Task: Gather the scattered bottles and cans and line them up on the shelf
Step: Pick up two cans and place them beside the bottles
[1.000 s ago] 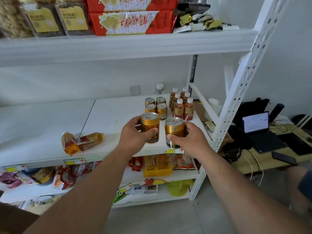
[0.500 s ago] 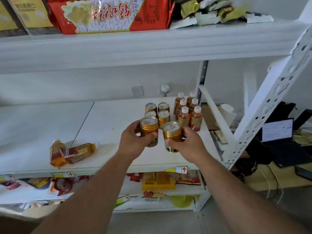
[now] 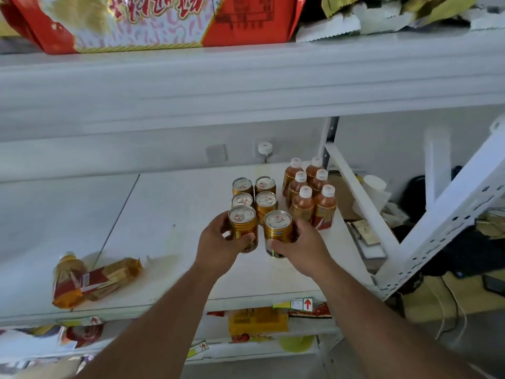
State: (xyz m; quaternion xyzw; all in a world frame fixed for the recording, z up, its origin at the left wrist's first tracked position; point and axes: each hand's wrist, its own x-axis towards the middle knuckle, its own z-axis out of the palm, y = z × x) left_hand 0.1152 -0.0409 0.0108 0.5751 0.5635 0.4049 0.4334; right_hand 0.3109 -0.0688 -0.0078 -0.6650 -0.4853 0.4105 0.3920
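Observation:
My left hand [image 3: 218, 246] grips an upright gold can [image 3: 242, 224], and my right hand [image 3: 303, 246] grips a second gold can [image 3: 278, 231] beside it. Both cans are over the white middle shelf [image 3: 169, 214], just in front of several gold cans [image 3: 254, 194] standing in two rows. To the right of those cans stand several amber bottles with white caps [image 3: 311, 192], also in two rows. Two amber bottles [image 3: 90, 277] lie on their sides at the shelf's front left.
A red snack bag [image 3: 153, 20] and loose packets sit on the upper shelf [image 3: 246, 77] overhead. The white slotted upright [image 3: 448, 228] and a diagonal brace stand at the right. Packaged goods fill the lower shelves. A desk with cables lies beyond, at the right.
Both hands have carried their cans forward and further in over the shelf, up to the front of the can rows. The camera has moved closer to the shelf.

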